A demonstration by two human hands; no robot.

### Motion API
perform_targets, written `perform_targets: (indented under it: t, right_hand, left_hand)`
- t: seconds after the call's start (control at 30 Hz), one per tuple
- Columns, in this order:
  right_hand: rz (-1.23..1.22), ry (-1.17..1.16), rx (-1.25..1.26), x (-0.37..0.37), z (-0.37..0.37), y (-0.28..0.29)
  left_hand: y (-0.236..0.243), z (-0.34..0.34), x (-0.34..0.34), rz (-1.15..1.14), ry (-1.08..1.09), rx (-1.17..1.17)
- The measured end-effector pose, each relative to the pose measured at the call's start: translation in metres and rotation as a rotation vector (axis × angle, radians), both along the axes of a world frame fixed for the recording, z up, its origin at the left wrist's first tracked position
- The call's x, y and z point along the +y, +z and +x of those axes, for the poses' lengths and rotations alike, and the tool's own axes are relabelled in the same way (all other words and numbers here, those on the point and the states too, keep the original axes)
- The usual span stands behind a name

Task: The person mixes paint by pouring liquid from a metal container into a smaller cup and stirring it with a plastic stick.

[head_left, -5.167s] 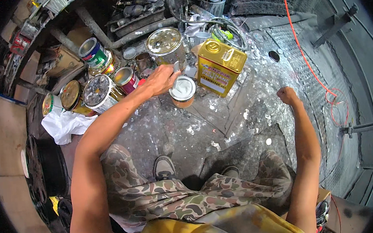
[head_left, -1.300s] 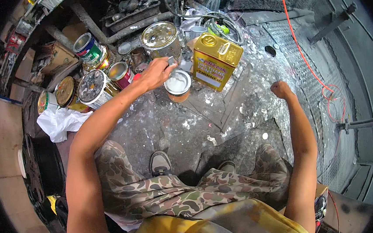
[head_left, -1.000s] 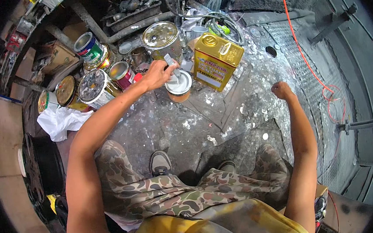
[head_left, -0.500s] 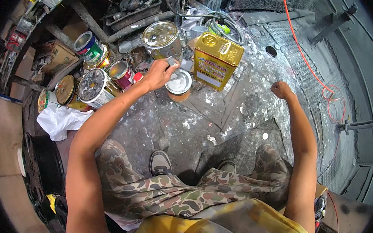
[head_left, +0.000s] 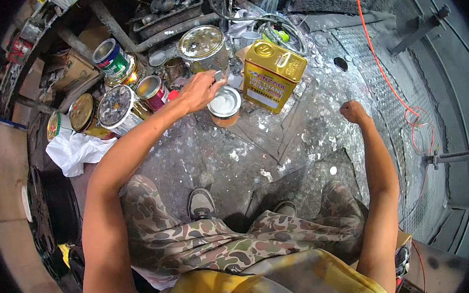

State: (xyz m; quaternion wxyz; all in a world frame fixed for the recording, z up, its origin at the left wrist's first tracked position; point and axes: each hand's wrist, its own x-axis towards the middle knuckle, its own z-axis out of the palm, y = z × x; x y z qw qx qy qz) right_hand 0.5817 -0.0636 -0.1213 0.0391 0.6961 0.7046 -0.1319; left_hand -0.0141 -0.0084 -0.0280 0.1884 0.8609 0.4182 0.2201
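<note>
1. At the far left of the floor, a crumpled white plastic bag (head_left: pixel 75 153) lies beside a cluster of paint tins, among them a tin with a gold lid (head_left: pixel 82 111) and a tin with a paint-smeared lid (head_left: pixel 115 105).
2. Just right of those stand a blue and green tin (head_left: pixel 109 56) further back and a small red tin (head_left: pixel 152 91) near the forearm.
3. The left hand (head_left: pixel 200 91) reaches forward with its fingers curled around a small pale object over the rim of a small open can of white paint (head_left: pixel 224 106); what the object is cannot be told.
4. That can sits on the paint-spattered floor (head_left: pixel 235 157), between a large round tin with a spattered lid (head_left: pixel 202 47) behind it and a rectangular gold canister (head_left: pixel 272 76) just to its right.
5. Lower down, two grey shoes and camouflage trousers (head_left: pixel 226 246) show the person crouching.
6. The right hand (head_left: pixel 353 112) is closed into a loose fist, holding nothing visible, raised well apart from the cans.
7. An orange cable (head_left: pixel 389 87) curves along the metal plating at the right.
</note>
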Motion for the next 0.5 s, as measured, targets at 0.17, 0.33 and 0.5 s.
perform_targets:
  t: [0.17,0.33,0.5]
  right_hand:
    - [0.007,-0.011,0.005,-0.006,0.006,0.001]
    - [0.021,0.043,-0.025,-0.003,0.001,0.002]
    - [0.021,0.052,-0.001,-0.001,0.002,0.000]
  left_hand:
    - [0.018,0.010,-0.002,-0.126,0.085,0.308]
    - [0.007,0.005,0.001,-0.359,0.082,-0.111]
    - [0.011,0.004,-0.001,0.075,0.052,0.046]
